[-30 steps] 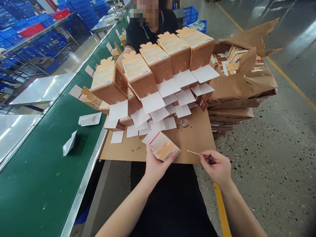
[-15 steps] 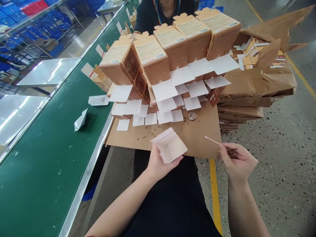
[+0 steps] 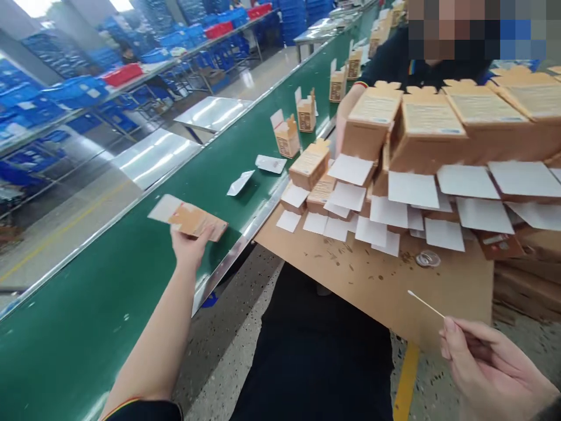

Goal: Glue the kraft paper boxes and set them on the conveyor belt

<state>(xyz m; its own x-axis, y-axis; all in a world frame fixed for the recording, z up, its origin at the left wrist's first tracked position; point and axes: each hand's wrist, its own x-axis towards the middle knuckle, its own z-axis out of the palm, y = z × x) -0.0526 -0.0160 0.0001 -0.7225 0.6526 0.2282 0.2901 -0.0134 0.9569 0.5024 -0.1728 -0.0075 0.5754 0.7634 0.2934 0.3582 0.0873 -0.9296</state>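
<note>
Over the green conveyor belt point(image 3: 131, 316), my left hand point(image 3: 189, 248) is closed around a small cardboard box point(image 3: 199, 221); its white flap stands out to the left and its brown tabs are raised. My right hand point(image 3: 477, 356) pinches a cotton swab point(image 3: 427, 304) by its stick, the white tip pointing up and left over the brown cardboard sheet point(image 3: 421, 310). Stacked boxes point(image 3: 425, 131) with white flaps hanging toward me stand on the sheet. A small clear round dish point(image 3: 427, 259) lies in front of them, with brown flecks scattered nearby.
Upright open boxes point(image 3: 287, 137) line the belt farther along. A folded white packet point(image 3: 240, 183) and a clear plastic packet point(image 3: 270, 164) lie on it. Across the stack sits another person point(image 3: 421, 64). Metal tables point(image 3: 149, 155) stand beyond the belt.
My left hand has carried the box from in front of my lap leftward over the belt. The view has turned left. My right hand still pinches the swab.
</note>
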